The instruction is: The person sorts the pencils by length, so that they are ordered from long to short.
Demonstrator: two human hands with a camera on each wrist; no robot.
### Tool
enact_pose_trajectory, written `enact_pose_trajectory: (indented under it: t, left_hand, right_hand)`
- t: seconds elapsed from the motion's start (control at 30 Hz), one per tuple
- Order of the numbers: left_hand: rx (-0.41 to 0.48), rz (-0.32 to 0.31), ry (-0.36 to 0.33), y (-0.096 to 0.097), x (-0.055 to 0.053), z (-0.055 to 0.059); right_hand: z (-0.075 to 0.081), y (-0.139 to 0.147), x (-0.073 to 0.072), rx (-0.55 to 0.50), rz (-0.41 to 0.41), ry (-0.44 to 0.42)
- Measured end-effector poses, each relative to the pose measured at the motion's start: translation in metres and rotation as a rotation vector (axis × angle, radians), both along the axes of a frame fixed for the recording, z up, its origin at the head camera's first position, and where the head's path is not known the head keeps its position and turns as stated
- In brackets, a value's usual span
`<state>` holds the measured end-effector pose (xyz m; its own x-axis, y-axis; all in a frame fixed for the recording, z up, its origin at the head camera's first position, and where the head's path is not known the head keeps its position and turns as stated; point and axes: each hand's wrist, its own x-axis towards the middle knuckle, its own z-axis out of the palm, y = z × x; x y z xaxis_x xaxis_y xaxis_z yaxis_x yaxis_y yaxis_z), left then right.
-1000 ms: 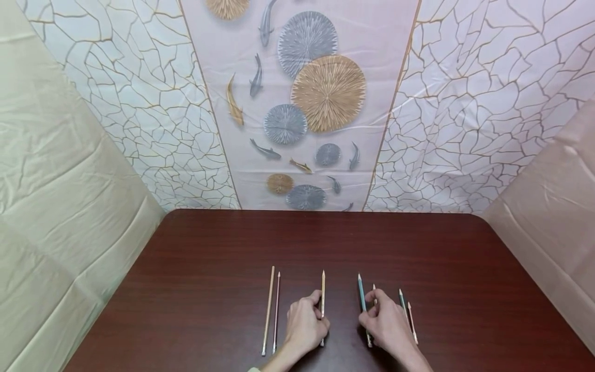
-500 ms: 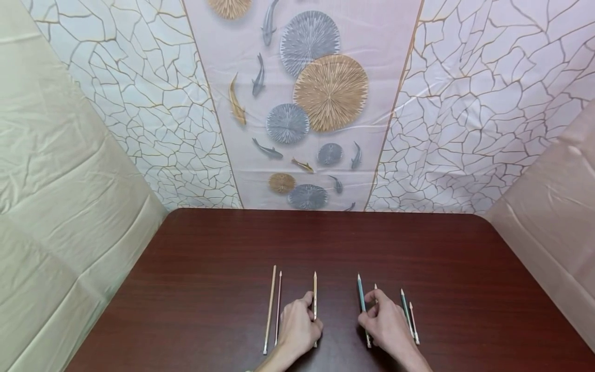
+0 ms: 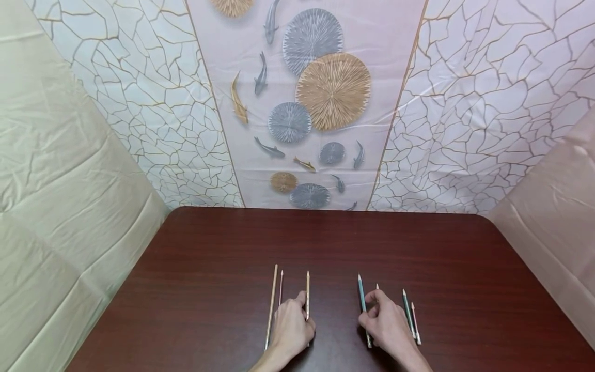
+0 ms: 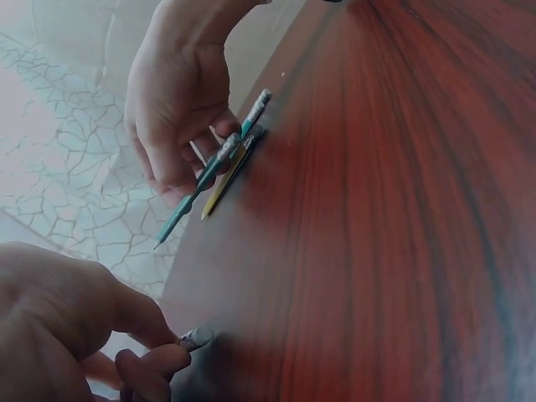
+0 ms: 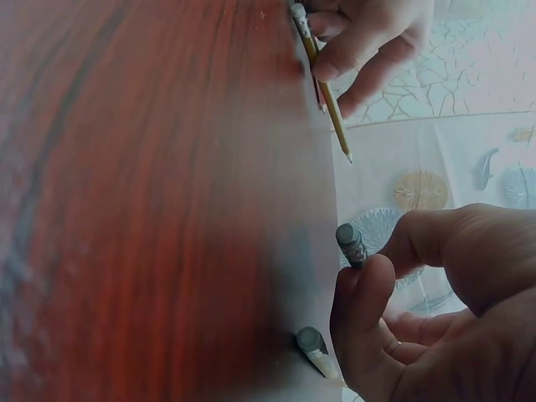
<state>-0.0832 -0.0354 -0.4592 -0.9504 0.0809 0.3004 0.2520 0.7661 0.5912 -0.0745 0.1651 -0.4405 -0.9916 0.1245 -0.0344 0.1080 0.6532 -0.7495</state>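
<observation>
My left hand [image 3: 292, 326] pinches a yellow pencil [image 3: 308, 297], its tip pointing away from me. In the left wrist view only the eraser end [image 4: 198, 337] shows between the fingers. My right hand [image 3: 389, 324] grips a teal pencil [image 3: 362, 293] between thumb and fingers. Beneath that hand lies another pencil, mostly hidden, with its tip [image 3: 377, 287] showing past the fingers. Left of my left hand lie a long tan pencil [image 3: 271, 305] and a dark red pencil [image 3: 281, 292], the latter partly covered by the hand.
To the right of my right hand, a dark green pencil [image 3: 408, 312] and a shorter pinkish pencil [image 3: 416, 325] lie side by side. The dark reddish-brown table [image 3: 260, 235] reaches back to a patterned cloth [image 3: 325, 155]. Pale cloth hangs along both sides.
My left hand has shifted left with the yellow pencil, closer to the dark red one, and now covers part of it. The right hand with the teal pencil has stayed in place.
</observation>
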Motion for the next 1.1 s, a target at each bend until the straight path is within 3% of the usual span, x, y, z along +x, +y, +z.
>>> enact_pose_trajectory:
  t: [0.73,1.1]
  left_hand:
    - [-0.072,0.027,0.007,-0.016,0.001,0.001]
    - [-0.12,0.001,0.019,-0.021,0.001,0.001]
  right_hand:
    - [0.001,-0.008,0.001,0.015,0.03,0.038]
    - [-0.001,-0.009,0.0,0.02,0.023,0.019]
